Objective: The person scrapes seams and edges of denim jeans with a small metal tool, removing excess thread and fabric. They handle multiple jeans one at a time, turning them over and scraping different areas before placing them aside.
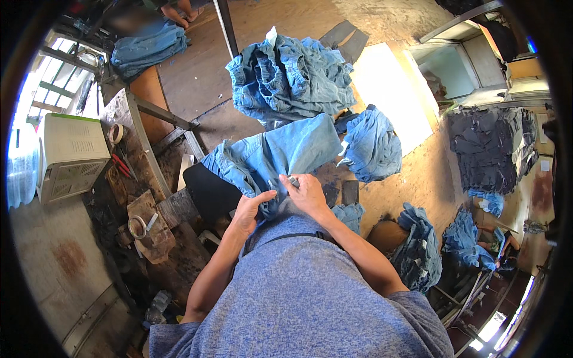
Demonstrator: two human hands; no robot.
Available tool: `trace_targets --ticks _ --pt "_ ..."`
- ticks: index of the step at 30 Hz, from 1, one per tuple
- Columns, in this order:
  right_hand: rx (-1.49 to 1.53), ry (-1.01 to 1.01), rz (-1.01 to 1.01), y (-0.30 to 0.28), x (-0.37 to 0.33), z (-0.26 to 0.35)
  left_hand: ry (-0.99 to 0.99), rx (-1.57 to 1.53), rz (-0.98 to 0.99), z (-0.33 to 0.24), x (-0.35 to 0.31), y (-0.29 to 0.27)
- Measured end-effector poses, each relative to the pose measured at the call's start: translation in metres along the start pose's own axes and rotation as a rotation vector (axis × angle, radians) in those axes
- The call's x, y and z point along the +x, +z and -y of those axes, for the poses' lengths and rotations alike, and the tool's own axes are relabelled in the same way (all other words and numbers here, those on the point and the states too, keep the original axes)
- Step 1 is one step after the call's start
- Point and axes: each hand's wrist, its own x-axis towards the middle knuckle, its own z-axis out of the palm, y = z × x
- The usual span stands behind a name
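Observation:
A light blue denim garment [301, 142] is spread in front of me, its far end resting near a tall denim pile and its near folds hanging by my waist. My left hand [253, 210] pinches the near edge of the cloth, thumb stretched along the top. Close beside it, my right hand [306, 194] is closed around a small grey object [293, 181], perhaps metal, pressed near the denim. Most of that object is covered by my fingers, so its kind does not show. Part of the garment lies over a black board [209, 192] to the left.
Beyond the garment rises a large pile of denim [292, 77]; a smaller bundle [371, 146] lies right of it. Dark cloth stacks [489, 149] stand far right. At left are a metal-framed table [134, 128], red-handled pliers [122, 167], tape rolls and a white appliance [71, 156]. Another person's feet show at top left.

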Motion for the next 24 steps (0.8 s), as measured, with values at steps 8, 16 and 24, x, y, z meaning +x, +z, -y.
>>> trace_targets --ticks 8,16,24 --pt "-0.009 -0.037 0.009 0.0 0.001 -0.004 -0.063 -0.043 -0.029 0.001 -0.004 -0.011" --pt "0.026 -0.029 0.07 -0.003 0.001 -0.001 0.042 0.072 -0.098 0.002 -0.001 0.005" --pt "0.002 -0.102 -0.032 0.004 0.001 -0.013 -0.036 -0.06 -0.04 0.012 -0.001 -0.021"
